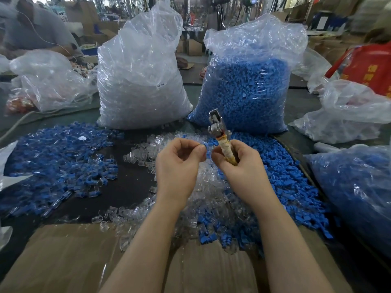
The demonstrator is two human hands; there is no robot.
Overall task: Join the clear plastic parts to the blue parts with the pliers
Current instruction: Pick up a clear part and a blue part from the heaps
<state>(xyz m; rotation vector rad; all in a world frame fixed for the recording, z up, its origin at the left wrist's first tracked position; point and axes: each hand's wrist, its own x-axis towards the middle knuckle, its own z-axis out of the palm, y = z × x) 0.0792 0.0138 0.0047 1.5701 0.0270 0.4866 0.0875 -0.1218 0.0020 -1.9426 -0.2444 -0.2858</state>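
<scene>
- Cardboard sheet (pixel 63 261) nearest me, both my forearms over it.
- Loose clear plastic parts (pixel 211 199) heaped under my hands, loose blue parts (pixel 296 187) to the right, joined pieces (pixel 57 159) piled left.
- My left hand (pixel 179 163): thumb and forefinger pinch a small blue part (pixel 208 152); mostly hidden, can't tell if a clear piece is on it.
- My right hand (pixel 239 163): fingers curled round the pliers (pixel 220 134), wrapped handle, metal head up; jaw gap unclear.
- Behind: bag of clear parts (pixel 139 81), bag of blue parts (pixel 247 87).
- Far background blurred.
</scene>
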